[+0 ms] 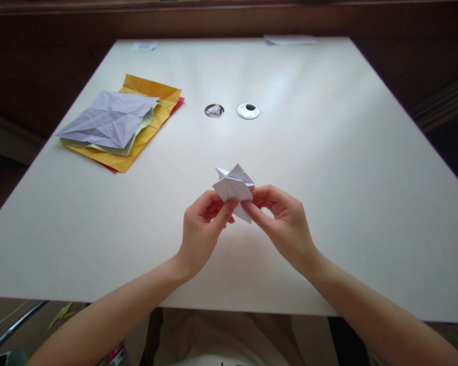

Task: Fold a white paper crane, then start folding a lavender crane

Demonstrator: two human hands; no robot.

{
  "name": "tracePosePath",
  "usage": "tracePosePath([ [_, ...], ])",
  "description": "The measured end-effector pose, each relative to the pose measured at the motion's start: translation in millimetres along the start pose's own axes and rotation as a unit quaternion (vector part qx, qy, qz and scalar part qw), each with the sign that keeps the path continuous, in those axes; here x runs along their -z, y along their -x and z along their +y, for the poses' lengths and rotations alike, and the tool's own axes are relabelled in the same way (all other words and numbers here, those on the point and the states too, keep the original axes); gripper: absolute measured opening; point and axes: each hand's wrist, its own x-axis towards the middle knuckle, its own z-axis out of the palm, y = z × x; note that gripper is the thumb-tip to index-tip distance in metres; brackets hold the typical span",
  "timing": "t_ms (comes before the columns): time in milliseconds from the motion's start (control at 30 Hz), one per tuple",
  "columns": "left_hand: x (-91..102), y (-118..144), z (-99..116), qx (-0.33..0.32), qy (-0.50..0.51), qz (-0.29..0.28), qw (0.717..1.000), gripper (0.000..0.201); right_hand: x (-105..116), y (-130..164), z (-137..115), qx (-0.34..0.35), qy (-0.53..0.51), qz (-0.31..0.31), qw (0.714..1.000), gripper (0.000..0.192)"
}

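Observation:
Held above the middle of the table is a white folded-paper origami piece (234, 187) with several pointed flaps. My left hand (206, 216) pinches its lower left part, the thumb pressed on the near face and the fingers curled behind. On the right side, my right hand (280, 213) grips the same piece between thumb and fingers. Both thumbs nearly meet at its lower middle, and one point of the paper hangs down between them. The fingertips behind the paper are partly hidden.
Creased paper sheets (107, 119), lilac on top of green, yellow and red, lie stacked at the table's left. Two round cable holes (248, 111) sit in the white tabletop (347, 203) beyond my hands. White papers (290, 40) rest along the far edge.

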Motion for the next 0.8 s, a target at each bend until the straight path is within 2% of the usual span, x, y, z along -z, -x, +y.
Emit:
tracePosePath([
  [100,-0.7,0.2,0.3,0.022,0.000,-0.024,0.999,0.012,-0.4,-0.3,-1.3,0.049,0.069,0.025,0.996,0.001],
  [233,-1.7,0.0,1.4,0.039,0.009,-0.027,0.999,0.013,-1.5,0.9,-1.1,0.160,0.154,0.064,0.973,0.012],
  [367,-2.9,-0.5,0.4,0.060,0.030,-0.020,0.998,0.014,-3.1,1.6,3.3,0.242,0.192,0.087,0.947,0.017],
  [500,-2.6,-3.2,-3.0,0.093,0.091,-0.017,0.991,0.012,-3.7,1.0,6.6,0.307,0.206,0.085,0.925,0.020],
  [633,-1.0,-5.7,-2.0,0.112,0.165,-0.055,0.978,0.009,-2.7,-0.3,4.1,0.296,0.176,0.078,0.936,0.023],
  [800,2.9,-6.3,4.0,0.126,0.193,-0.085,0.970,0.014,4.1,-3.0,-2.0,0.214,0.085,0.052,0.972,0.026],
])
